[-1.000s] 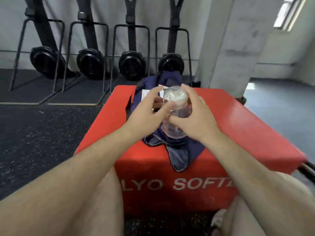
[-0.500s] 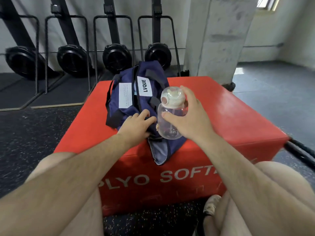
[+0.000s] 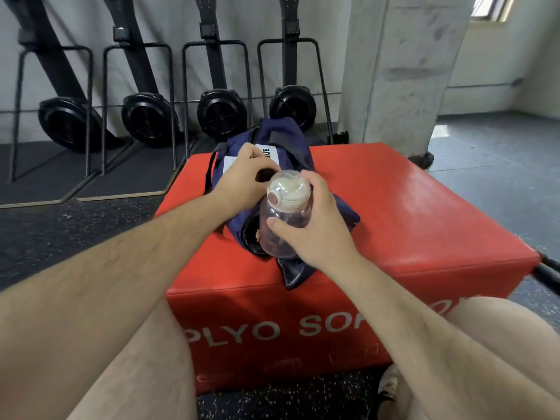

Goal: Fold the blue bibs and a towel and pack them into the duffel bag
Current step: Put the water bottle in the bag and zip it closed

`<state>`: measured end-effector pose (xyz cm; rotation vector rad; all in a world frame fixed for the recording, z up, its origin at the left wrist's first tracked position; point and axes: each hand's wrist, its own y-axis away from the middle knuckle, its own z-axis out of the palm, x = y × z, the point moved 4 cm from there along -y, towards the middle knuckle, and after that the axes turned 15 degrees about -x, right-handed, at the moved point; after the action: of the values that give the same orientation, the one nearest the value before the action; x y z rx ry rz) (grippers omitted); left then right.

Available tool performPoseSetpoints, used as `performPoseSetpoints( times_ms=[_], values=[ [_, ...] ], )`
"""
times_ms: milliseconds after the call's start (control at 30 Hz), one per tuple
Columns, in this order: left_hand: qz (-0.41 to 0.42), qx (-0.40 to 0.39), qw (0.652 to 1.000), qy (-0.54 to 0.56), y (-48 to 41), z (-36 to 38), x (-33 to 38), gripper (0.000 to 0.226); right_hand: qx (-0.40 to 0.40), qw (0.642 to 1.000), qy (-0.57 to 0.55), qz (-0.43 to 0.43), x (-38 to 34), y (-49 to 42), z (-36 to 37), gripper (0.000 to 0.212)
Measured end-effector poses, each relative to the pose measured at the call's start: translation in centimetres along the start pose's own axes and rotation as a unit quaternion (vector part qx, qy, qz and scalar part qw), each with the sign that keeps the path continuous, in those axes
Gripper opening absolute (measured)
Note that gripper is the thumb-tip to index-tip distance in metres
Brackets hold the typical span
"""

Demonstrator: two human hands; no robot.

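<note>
A clear bottle [image 3: 286, 221] is gripped upright in the right hand [image 3: 315, 228] just above the near-end opening of the duffel bag [image 3: 272, 153], lying lengthwise on the red box [image 3: 409, 213], while its fabric is pinched by the left hand [image 3: 245, 177].

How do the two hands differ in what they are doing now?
The right hand grips the clear water bottle from its side, thumb across the front. The left hand holds no bottle; it grips the navy duffel bag on top. The right hand is nearer the camera, the left farther back. Both are bare, above the red plyo box.
</note>
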<state>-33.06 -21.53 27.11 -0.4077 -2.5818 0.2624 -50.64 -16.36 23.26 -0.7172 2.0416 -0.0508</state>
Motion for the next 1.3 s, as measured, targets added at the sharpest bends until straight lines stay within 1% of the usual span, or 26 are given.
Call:
performPoseSetpoints(
  times_ms=[100, 167, 233, 300, 333, 400, 467, 500, 533, 600, 633, 700, 800, 900, 967, 1167, 1233, 1300],
  values=[
    [0.006, 0.04, 0.999, 0.025, 0.8, 0.9, -0.1, 0.019, -0.024, 0.996, 0.068, 0.051, 1.3, 0.2, 1.8, 0.089],
    [0.007, 0.06, 0.998, 0.03, 1.3, 2.1, -0.2, 0.024, -0.028, 0.99, 0.11, 0.079, 2.1, 0.5, 2.4, 0.089],
    [0.0, 0.082, 0.995, 0.061, 2.1, 3.3, -0.4, 0.035, -0.023, 0.988, 0.122, 0.096, 2.8, 0.7, 2.5, 0.089],
    [0.022, 0.099, 0.992, 0.078, 3.0, 4.3, -0.6, 0.036, -0.013, 0.989, 0.11, 0.102, 3.2, 0.8, 2.3, 0.089],
    [0.046, 0.102, 0.992, 0.052, 3.4, 4.8, -0.8, 0.033, -0.011, 0.989, 0.103, 0.103, 3.3, 0.8, 2.3, 0.088],
    [0.082, 0.08, 0.991, -0.075, 3.9, 5.8, -1.3, 0.026, -0.009, 0.99, 0.094, 0.103, 3.4, 0.8, 2.2, 0.088],
    [0.057, 0.056, 0.977, -0.198, 3.8, 6.3, -2.1, 0.035, -0.003, 0.99, 0.091, 0.104, 3.5, 0.9, 2.2, 0.088],
    [0.035, 0.044, 0.97, -0.237, 3.6, 6.2, -2.3, 0.04, -0.001, 0.991, 0.086, 0.105, 3.5, 0.9, 2.2, 0.088],
    [0.024, 0.028, 0.963, -0.266, 3.3, 6.3, -2.3, 0.04, -0.001, 0.991, 0.081, 0.105, 3.5, 1.0, 2.2, 0.088],
    [0.029, -0.011, 0.954, -0.299, 2.7, 6.2, -1.5, 0.024, -0.01, 0.992, 0.07, 0.103, 3.6, 1.0, 2.2, 0.087],
    [0.028, -0.03, 0.955, -0.295, 2.4, 6.0, -1.0, 0.015, -0.015, 0.992, 0.065, 0.103, 3.6, 1.0, 2.1, 0.086],
    [0.005, -0.042, 0.971, -0.237, 1.8, 5.3, -0.6, 0.013, -0.019, 0.993, 0.06, 0.103, 3.7, 1.0, 2.1, 0.085],
    [-0.019, 0.014, 0.993, -0.116, 1.1, 3.2, -0.3, 0.01, -0.017, 0.993, 0.069, 0.095, 3.7, 0.8, 2.4, 0.09],
    [0.008, 0.063, 0.996, -0.056, 1.0, 1.1, 0.9, 0.005, -0.022, 0.995, 0.062, 0.081, 3.2, 0.1, 3.1, 0.094],
    [0.022, 0.072, 0.996, -0.048, 1.2, 0.5, 1.7, 0.006, -0.01, 0.995, 0.047, 0.083, 3.1, -0.7, 3.6, 0.094],
    [0.035, 0.085, 0.994, -0.058, 2.4, 0.5, 1.3, 0.008, 0.081, 0.988, 0.067, 0.112, 3.5, -3.0, 5.0, 0.082],
    [0.044, 0.09, 0.993, -0.059, 2.8, 0.4, 1.3, 0.008, 0.088, 0.985, 0.079, 0.126, 3.6, -3.8, 5.6, 0.08],
    [0.051, 0.09, 0.993, -0.059, 3.3, 0.4, 1.3, 0.008, 0.073, 0.984, 0.071, 0.145, 4.0, -4.5, 6.4, 0.078]
  ],
)
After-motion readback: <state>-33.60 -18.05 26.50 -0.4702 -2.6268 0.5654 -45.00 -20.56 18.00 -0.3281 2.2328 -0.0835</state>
